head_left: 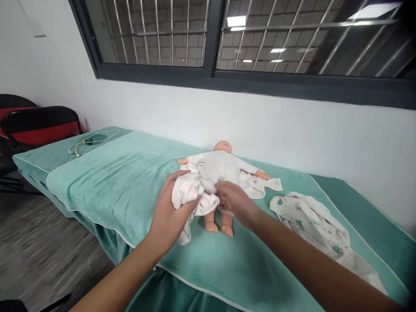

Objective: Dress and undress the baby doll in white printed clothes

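Note:
A baby doll [222,167] in a white long-sleeved top lies on its back on the bed, head toward the wall and arms spread. Its bare feet [211,226] point toward me. Above its legs, my left hand [170,208] is closed around a bunched white printed baby garment [191,190], part of which hangs below the fingers. My right hand [235,201] is curled in a pinch at the garment's right edge, in front of the doll's lower body; the fingertips are slightly blurred. Another white printed garment [255,186] lies spread beneath the doll.
A white garment with green prints [312,221] lies crumpled to the right. The bed has a green cover [107,182], with a white cable [94,141] at its far left. Black and red chairs [45,125] stand beyond that end. A wall with a barred window is behind.

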{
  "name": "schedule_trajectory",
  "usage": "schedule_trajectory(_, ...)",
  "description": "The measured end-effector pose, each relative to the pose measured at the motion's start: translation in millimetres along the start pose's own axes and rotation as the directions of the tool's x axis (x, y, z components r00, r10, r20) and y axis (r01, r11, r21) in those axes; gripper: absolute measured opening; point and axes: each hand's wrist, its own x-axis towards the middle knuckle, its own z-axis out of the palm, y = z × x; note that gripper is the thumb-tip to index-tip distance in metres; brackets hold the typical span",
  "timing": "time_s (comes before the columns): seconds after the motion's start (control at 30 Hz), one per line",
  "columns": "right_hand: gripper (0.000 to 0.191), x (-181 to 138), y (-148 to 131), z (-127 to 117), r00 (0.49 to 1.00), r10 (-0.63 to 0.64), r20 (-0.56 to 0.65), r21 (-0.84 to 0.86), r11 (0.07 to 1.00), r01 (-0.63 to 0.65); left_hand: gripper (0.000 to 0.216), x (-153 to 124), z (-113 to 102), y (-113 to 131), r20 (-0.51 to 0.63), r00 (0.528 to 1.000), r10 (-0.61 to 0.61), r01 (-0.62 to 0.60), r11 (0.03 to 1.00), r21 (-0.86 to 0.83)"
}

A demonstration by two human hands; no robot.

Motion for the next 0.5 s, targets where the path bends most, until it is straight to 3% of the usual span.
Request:
schedule_trajectory(0.07, 0.020, 0.5, 13.8, 1.7, 0.994, 0.090, 0.057, -0.168, 0.983, -0.080, 0.036, 15.7, 4.1, 0.1, -0.095, 0.990, -0.107, 0.110, 0.994, 0.019)
schedule_trajectory(0.17, 0.020, 8.1, 10.9, -4.6, 1.000, 0.001, 0.009, -0.290, 0.957, 0.002, 0.041, 45.5, 21.4, -24.4, -0.183, 0.958, -0.223, 0.231, 0.973, 0.022)
schedule_trajectory(0.27, 0.026, 29.6, 0.8, -27.2, 0.953, -0.225, -0.204, -0.378, 0.916, 0.135, 0.045, 72.9, 42.3, -60.7, -0.031, 0.921, -0.388, 0.389, 0.916, 0.092)
schedule_trajectory(0.33, 0.036, 50.7, 1.0, -51.0, 0.842, -0.404, -0.359, -0.489, 0.849, 0.199, 0.041, 82.0, 54.0, -75.9, 0.123, 0.930, -0.345, 0.303, 0.913, 0.273)
schedule_trajectory(0.4, 0.048, 74.7, 6.8, -79.2, 0.733, -0.526, -0.432, -0.595, 0.777, 0.207, 0.036, 82.7, 63.5, -79.2, 0.257, 0.947, -0.191, 0.079, 0.918, 0.389)
schedule_trajectory(0.5, 0.065, 112.4, 16.7, -120.7, 0.685, -0.559, -0.467, -0.685, 0.719, 0.120, 0.035, 78.8, 76.3, -71.1, 0.391, 0.919, -0.060, -0.115, 0.905, 0.409)
